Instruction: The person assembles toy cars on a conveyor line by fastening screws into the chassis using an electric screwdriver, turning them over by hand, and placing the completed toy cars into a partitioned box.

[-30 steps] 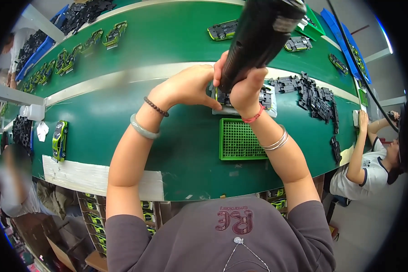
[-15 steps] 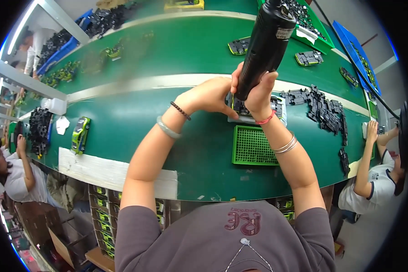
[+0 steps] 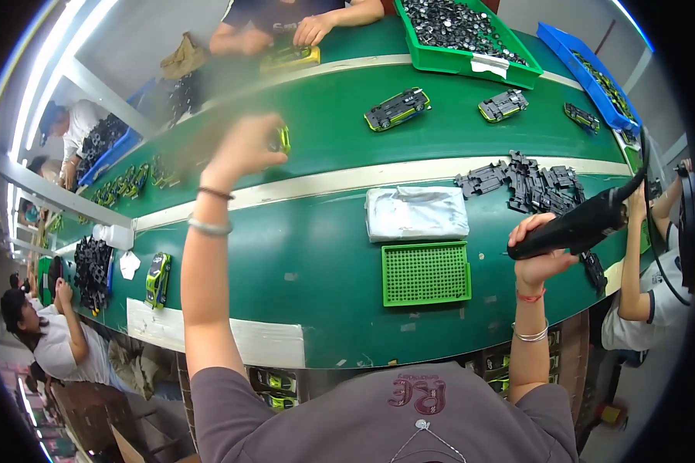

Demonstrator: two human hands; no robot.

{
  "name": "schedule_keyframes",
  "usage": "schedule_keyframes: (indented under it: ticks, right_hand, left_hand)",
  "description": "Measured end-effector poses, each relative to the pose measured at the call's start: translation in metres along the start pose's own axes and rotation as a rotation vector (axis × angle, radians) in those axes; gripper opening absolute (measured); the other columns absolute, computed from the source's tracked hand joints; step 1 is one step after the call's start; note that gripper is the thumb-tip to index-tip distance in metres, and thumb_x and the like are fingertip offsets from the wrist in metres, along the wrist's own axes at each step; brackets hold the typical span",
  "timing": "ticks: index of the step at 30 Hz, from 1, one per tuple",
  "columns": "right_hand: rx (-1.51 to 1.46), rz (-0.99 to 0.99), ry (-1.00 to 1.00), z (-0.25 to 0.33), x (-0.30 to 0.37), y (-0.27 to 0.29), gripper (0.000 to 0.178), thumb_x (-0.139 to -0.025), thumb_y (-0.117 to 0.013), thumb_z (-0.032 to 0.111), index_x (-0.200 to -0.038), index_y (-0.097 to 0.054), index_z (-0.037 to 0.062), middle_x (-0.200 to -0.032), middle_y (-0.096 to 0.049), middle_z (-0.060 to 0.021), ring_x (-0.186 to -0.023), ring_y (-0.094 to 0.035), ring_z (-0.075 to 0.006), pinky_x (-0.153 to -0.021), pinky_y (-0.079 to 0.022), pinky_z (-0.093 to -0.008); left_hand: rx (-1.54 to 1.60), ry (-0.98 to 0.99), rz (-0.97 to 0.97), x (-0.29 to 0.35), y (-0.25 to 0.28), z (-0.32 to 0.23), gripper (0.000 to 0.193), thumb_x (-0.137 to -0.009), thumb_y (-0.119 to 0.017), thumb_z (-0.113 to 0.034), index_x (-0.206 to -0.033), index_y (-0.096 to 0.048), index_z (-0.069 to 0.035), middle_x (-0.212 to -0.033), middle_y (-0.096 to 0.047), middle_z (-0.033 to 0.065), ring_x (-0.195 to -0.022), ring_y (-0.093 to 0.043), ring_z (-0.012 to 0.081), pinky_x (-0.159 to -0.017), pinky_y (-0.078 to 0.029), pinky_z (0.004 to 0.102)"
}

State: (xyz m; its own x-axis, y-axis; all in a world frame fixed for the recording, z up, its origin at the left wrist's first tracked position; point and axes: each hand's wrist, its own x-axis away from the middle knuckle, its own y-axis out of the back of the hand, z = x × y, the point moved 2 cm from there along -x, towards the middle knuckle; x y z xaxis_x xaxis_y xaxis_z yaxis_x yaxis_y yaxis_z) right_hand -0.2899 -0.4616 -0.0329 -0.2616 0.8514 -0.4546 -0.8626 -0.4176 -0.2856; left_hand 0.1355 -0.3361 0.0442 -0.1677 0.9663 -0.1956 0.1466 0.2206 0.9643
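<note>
My left hand reaches out over the far green belt, its fingers closed around a small yellow-green toy car; most of the car is hidden by the hand. At the right, my right hand grips a black electric screwdriver, tilted nearly level, its cord running up to the right. Between the hands lies a white wrapped pad with nothing on it. In front of the pad sits a green grid tray. A heap of black toy car chassis lies beyond the screwdriver.
Upturned toy cars lie on the green belt. A green bin of small black parts and a blue bin stand at the far right. One toy car rests at the left. Co-workers sit at both sides and across.
My left hand has moved from the pad to the far left with the toy car. My right hand has drawn the screwdriver right and nearer, tipping it from upright. A co-worker's hands show across the belt.
</note>
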Motion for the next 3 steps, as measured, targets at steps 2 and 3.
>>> schedule_keyframes:
  ticks: [2,3]
  right_hand:
    - [-0.047,-0.035,-0.029,-0.012,0.007,0.007,0.091,-0.064,-0.025,0.087,-0.080,-0.044,0.0001,-0.062,-0.047,-0.0089,-0.050,-0.049,-0.0174,-0.045,-0.043,-0.0267]
    - [-0.061,-0.038,-0.038,-0.013,0.008,0.008,0.089,-0.065,-0.026,0.087,-0.080,-0.044,0.0004,-0.062,-0.047,-0.0095,-0.050,-0.049,-0.0176,-0.045,-0.043,-0.0269]
  left_hand:
    - [-0.269,0.075,0.185,-0.019,-0.028,0.006,0.041,-0.061,-0.070,-0.024,-0.096,-0.061,-0.005,-0.089,-0.063,0.0173,-0.084,-0.060,0.0330,-0.075,-0.048,0.0386]
    - [-0.333,0.064,0.234,-0.027,-0.042,0.003,0.040,-0.061,-0.071,-0.024,-0.096,-0.062,-0.005,-0.087,-0.063,0.0177,-0.082,-0.060,0.0330,-0.074,-0.048,0.0387]
